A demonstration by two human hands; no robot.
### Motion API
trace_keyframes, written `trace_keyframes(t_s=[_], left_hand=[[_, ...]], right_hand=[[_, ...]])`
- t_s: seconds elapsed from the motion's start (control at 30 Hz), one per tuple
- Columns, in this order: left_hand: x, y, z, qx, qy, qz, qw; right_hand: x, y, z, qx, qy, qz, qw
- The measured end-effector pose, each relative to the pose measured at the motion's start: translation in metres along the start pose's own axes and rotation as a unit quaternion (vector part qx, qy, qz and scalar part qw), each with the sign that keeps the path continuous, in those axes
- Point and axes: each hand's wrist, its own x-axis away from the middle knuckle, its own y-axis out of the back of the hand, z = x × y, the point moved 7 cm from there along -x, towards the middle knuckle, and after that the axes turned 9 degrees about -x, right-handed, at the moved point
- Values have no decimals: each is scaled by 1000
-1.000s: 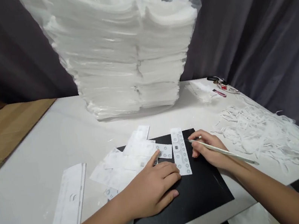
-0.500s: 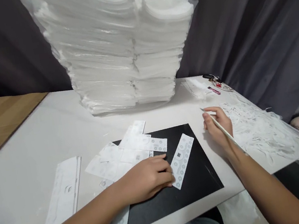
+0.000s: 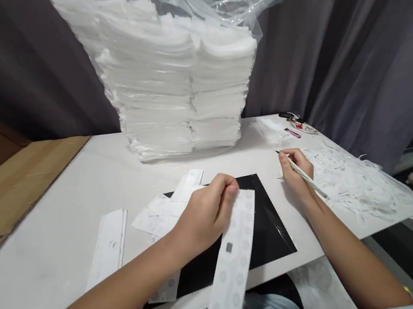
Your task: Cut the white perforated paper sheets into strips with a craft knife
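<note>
My left hand pinches the upper end of a long white paper strip printed with pale rings and a small dark square. The strip is raised over the near table edge, its lower end above my lap. Under it lies a black board. Loose printed strips overlap on the board's left part, partly hidden by my left hand and arm. My right hand, beside the board's right edge, is closed around a slim white pen-like tool with a dark pointed tip turned up and left.
A tall stack of white sheets in clear plastic stands at the back. Cut white strips are heaped on the right. White strips lie at left, near a cardboard box. Small items sit at the back right.
My left hand has taken hold of the ringed strip and lifted it off the black board towards me. My right hand still holds the pen-like tool. The view has tilted up a little.
</note>
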Motion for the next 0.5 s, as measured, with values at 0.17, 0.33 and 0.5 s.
trace_keyframes(t_s=[0.17, 0.33, 0.5], left_hand=[[-29, -18, 29, -79, 18, 9, 997], [-6, -53, 53, -117, -148, 249, 950], [27, -63, 67, -142, -165, 322, 921]], right_hand=[[-5, -2, 0, -10, 34, 2, 999], [5, -4, 8, -78, -46, 126, 988], [80, -26, 30, -148, -207, 352, 901]])
